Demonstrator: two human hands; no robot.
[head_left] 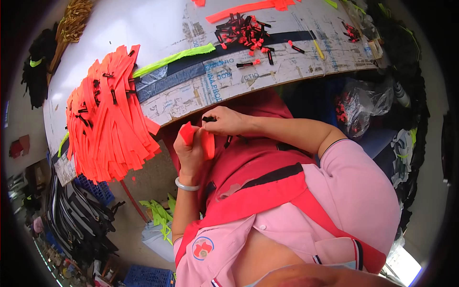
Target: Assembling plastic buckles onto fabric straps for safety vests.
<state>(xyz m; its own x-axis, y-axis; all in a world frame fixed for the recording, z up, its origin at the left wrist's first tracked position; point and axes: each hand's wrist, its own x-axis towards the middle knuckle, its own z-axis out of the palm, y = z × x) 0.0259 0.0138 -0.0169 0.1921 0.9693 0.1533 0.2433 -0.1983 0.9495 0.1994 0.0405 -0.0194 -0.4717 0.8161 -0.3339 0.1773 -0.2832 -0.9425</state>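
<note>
My left hand [189, 160], with a pale bangle at its wrist, is closed round a bright orange zipper strip [208, 144]. The strip is folded and sticks up past the fingers. Right beside it, my right hand [226, 121] pinches a small black zipper pull [209, 118] close to the strip's upper end. Whether pull and strip are joined is hidden by the fingers. Both hands are over my lap, just in front of the table edge. A thick pile of orange zipper strips [112, 129], many with black pulls on them, hangs over the table's left front corner.
On the worn white table [184, 98] lie a heap of black-and-red zipper pulls [246, 32], a yellow-green strip [177, 58] and a yellow pen-like stick [319, 49]. A clear plastic bag [366, 103] sits below at right. Black zipper strips [76, 215] and a blue crate [148, 276] are at lower left.
</note>
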